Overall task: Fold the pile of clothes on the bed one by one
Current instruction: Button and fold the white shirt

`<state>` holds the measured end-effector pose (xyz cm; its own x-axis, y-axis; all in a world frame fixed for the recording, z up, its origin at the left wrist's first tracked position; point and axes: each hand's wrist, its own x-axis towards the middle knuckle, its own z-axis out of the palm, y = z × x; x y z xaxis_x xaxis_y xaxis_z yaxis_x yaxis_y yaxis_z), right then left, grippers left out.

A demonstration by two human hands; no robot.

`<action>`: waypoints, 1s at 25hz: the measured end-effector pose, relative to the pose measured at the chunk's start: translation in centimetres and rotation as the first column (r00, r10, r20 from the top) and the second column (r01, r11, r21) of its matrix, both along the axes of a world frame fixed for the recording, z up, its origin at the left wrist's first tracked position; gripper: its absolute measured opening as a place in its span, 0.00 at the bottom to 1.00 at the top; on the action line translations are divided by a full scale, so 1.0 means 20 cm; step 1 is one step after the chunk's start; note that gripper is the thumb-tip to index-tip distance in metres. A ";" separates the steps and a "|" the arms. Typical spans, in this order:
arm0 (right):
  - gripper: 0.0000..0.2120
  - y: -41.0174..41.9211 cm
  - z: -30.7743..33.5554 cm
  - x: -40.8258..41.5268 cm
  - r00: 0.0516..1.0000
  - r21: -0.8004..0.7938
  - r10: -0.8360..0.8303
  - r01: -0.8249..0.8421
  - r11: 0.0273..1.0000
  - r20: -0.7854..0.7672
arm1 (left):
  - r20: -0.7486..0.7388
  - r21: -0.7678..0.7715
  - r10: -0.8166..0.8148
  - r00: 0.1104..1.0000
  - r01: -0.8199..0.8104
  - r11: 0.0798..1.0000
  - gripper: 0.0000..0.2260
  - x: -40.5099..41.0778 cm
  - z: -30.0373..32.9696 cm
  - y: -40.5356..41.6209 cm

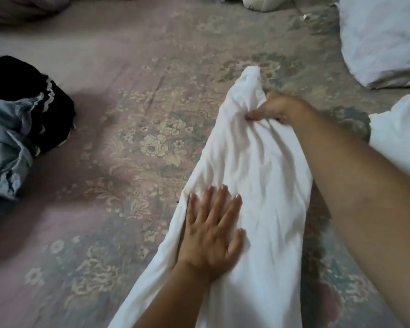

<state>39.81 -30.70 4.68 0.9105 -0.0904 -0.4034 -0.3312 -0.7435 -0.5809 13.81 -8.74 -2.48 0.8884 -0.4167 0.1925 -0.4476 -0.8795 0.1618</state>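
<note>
— White garment (251, 176) lies on the floral bed (128, 114); where's your grip?
— Your left hand (211, 235) presses it flat (fingers spread); your right hand (277, 110) pinches its far end.

White pillow (376, 39), floral bedsheet (133, 95)

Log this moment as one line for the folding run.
step: folding white garment | left hand: flat, pressing it | right hand: pinching far end | surface: floral bedspread

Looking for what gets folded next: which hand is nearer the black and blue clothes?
Left. The left hand presses the white garment, nearer the black and blue clothes; the right hand grips it farther away.
</note>
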 end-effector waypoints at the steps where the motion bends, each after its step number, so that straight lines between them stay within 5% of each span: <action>1: 0.31 -0.01 0.00 0.02 0.998 0.145 -0.032 0.040 0.989 -0.062 | 0.004 -0.010 -0.002 1.000 0.002 1.000 0.27 0.00 0.00 0.00; 4: 0.24 -0.04 0.03 0.03 0.989 0.362 -0.100 0.133 0.923 -0.110 | 0.018 -0.013 0.005 1.000 -0.005 1.000 0.27 0.00 0.00 0.00; 8: 0.15 0.07 0.24 -0.18 0.926 0.274 -0.014 -0.096 0.957 0.376 | 0.026 -0.033 0.001 1.000 0.000 0.999 0.27 0.00 -0.01 0.00; 11: 0.09 0.20 0.25 -0.49 0.708 0.004 0.241 -0.325 0.946 0.664 | 0.075 -0.142 0.047 0.996 -0.036 0.989 0.29 0.00 0.01 0.00; 14: 0.12 0.19 0.09 -0.78 0.566 -0.420 0.663 -0.513 0.748 0.490 | 0.224 -0.360 0.224 0.949 -0.133 0.923 0.25 -0.06 0.11 0.05; 17: 0.10 0.16 0.06 -0.95 0.642 -0.436 0.686 -0.538 0.722 0.342 | 0.300 -0.326 0.241 0.923 -0.139 0.935 0.30 -0.03 0.23 0.12; 22: 0.13 0.17 0.20 -1.02 0.794 -0.285 0.602 -0.560 0.778 0.085 | 0.302 -0.160 -0.147 0.942 0.203 0.966 0.27 0.22 0.36 0.03; 25: 0.11 0.15 0.27 -0.87 0.868 -0.204 0.413 -0.367 0.907 0.275 | 0.043 -0.073 -0.248 0.968 0.250 0.965 0.30 0.31 0.28 -0.04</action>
